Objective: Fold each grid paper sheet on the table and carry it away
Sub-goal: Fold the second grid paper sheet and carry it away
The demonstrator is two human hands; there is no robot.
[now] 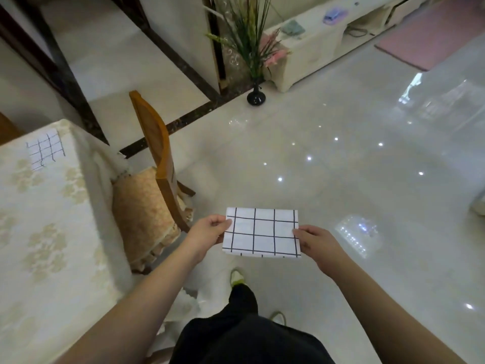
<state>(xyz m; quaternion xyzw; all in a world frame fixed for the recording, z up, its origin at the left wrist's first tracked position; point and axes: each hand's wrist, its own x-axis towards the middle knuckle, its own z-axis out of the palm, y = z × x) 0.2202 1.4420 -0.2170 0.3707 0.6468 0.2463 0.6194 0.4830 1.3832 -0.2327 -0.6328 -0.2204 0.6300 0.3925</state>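
A folded white grid paper sheet point(262, 232) with black lines hangs flat in the air over the glossy floor, in front of me. My left hand point(210, 228) pinches its left edge and my right hand point(313, 240) pinches its right edge. A second, smaller grid paper sheet point(45, 148) lies on the far corner of the table point(39, 232), which has a cream flowered cloth and stands to my left, apart from both hands.
A wooden chair point(157, 164) with a cushioned seat stands tucked against the table's right side. A black vase point(256, 97) with tall grasses sits on the floor ahead. A low white cabinet point(315, 48) and a pink mat point(433, 40) lie farther right. My legs and shoes show below.
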